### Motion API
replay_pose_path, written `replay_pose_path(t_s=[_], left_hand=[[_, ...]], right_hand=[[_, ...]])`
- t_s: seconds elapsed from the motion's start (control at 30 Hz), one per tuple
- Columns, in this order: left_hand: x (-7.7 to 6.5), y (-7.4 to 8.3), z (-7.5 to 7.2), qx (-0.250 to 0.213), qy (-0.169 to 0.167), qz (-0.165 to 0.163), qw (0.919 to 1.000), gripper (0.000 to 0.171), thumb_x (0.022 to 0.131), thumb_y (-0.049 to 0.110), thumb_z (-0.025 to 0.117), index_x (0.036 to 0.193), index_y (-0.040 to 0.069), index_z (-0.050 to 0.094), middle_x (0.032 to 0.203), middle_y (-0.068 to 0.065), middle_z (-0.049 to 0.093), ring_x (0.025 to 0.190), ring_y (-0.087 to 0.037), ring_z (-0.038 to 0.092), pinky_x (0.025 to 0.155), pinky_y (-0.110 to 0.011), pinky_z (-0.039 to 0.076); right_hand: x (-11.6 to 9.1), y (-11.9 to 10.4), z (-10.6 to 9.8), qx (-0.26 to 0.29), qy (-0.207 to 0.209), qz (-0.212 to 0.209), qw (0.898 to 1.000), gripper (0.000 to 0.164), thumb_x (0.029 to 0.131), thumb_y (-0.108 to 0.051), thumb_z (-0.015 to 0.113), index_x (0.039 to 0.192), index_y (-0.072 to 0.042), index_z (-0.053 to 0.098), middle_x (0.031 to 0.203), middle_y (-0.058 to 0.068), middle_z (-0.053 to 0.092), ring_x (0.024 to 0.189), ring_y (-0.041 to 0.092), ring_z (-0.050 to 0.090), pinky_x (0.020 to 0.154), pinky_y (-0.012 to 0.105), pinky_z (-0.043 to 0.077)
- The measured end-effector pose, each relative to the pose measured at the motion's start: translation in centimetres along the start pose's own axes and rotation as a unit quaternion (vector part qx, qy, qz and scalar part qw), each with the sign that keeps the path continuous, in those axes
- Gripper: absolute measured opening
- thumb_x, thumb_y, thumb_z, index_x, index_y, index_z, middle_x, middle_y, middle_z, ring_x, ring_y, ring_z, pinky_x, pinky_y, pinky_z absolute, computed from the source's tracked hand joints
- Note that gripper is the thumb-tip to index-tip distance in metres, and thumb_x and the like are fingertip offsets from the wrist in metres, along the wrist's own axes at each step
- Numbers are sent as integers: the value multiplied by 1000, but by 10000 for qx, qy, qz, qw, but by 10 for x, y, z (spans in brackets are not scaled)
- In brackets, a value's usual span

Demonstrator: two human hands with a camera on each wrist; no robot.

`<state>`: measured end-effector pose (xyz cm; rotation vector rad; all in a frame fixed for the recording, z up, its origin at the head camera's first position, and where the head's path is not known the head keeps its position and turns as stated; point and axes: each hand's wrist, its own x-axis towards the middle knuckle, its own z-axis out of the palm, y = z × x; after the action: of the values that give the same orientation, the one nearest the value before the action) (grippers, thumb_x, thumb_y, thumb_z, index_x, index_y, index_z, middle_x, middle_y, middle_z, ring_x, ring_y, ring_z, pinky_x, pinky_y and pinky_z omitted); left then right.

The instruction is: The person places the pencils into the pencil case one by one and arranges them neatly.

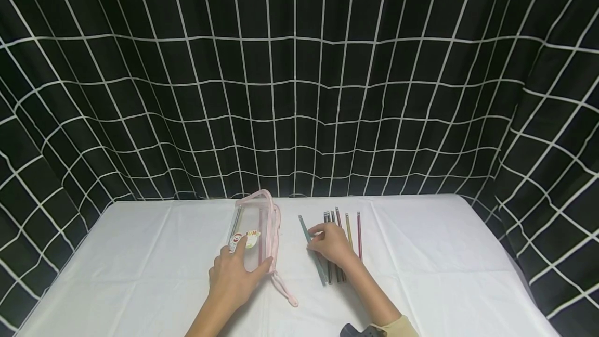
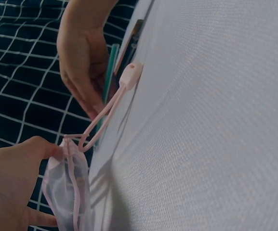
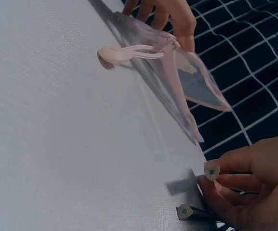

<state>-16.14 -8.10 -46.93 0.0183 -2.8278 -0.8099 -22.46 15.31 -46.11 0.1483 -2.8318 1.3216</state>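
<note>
A clear pencil pouch [image 1: 252, 212] with pink edging and cartoon stickers lies left of centre. My left hand [image 1: 232, 279] grips its near part, fingers spread over the stickers and thumb at the pink edge. Through the clear side shows a thin dark pencil [image 1: 237, 220]. My right hand [image 1: 331, 243] pinches a teal pencil [image 1: 320, 269] between thumb and fingers; its flat, unsharpened end [image 3: 212, 171] faces the right wrist camera. Beneath and beside that hand lie several dark pencils [image 1: 330, 276], partly hidden by it.
To the right of the dark pencils lie a yellow pencil [image 1: 348, 227] and a red pencil [image 1: 359, 233]. A pink cord loop [image 1: 285, 291] trails from the pouch toward the near side. White cloth [image 1: 435, 254] covers the table, and a black grid curtain [image 1: 299, 77] hangs behind.
</note>
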Motion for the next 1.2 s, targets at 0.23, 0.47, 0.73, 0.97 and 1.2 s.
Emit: replay_pose_path(t_s=[0.23,0.47,0.73,0.97,1.2], left_hand=[[1,0,-1,-14,-25,-69,10000,83,90,60,71,148,3,58,119,-32,61,106,-52,64,87,-68,49],[1,-1,-2,-40,-36,-82,10000,83,90,60,71,148,3,57,119,-32,61,106,-52,64,87,-68,49],[1,-2,-2,-56,-44,-90,9999,83,90,61,71,149,4,57,120,-33,61,106,-52,64,87,-68,49],[0,-2,-2,-76,-51,-106,9999,83,90,60,71,149,4,57,121,-32,61,107,-51,64,87,-67,49],[1,-1,-2,-70,-84,-112,9999,83,90,60,71,150,5,56,121,-32,60,107,-50,63,88,-66,49]], right_hand=[[1,-1,0,120,-30,48,9999,33,88,-4,77,119,6,73,84,10,75,71,15,69,66,32,59],[2,-3,2,309,11,182,9994,32,89,-5,75,119,3,74,86,8,74,71,15,67,65,31,58],[0,-7,5,349,90,217,9991,29,89,-6,76,117,3,75,85,9,74,73,17,68,67,34,60],[2,-13,7,368,132,238,9990,27,89,-7,76,115,1,76,88,10,76,75,18,71,69,35,60],[6,-20,5,502,6,384,9980,28,90,-7,76,117,0,75,89,10,77,74,17,71,68,33,58]])
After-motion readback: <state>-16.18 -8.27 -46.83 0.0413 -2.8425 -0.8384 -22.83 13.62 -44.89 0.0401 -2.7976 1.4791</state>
